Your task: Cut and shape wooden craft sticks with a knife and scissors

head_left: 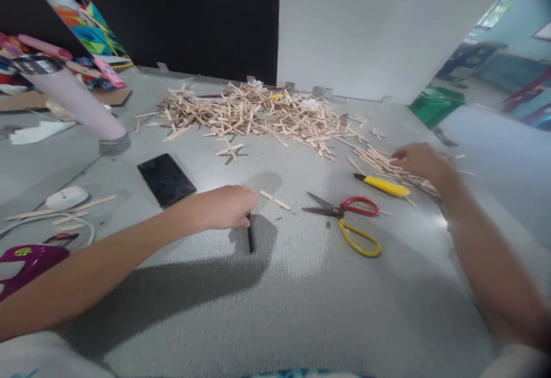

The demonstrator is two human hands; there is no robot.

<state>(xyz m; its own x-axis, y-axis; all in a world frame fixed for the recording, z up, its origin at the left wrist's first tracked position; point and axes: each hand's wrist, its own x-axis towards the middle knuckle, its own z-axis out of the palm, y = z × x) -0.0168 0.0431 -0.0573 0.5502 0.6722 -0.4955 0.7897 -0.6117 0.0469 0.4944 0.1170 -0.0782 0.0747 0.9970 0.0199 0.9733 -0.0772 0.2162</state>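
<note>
My left hand (235, 206) is closed around a short black rod (251, 237), whose lower end points down at the table. Just right of it lies a single wooden craft stick (275, 199). At the right, my right hand (419, 163) reaches over a loose row of wooden craft sticks (374, 160), its fingers bent together at them; what they pinch, if anything, is hidden. Between the hands are scissors (340, 210) with one red and one yellow handle, blades apart. A yellow-handled cutter (383, 185) lies below the row of sticks.
A big heap of craft sticks (249, 111) spreads along the back panel. On the left are a black phone (167, 179), a pale tumbler (81, 100), a white mouse (66, 198) and a purple device (34, 263) near a white cable. A green bin (437, 105) stands beyond the table.
</note>
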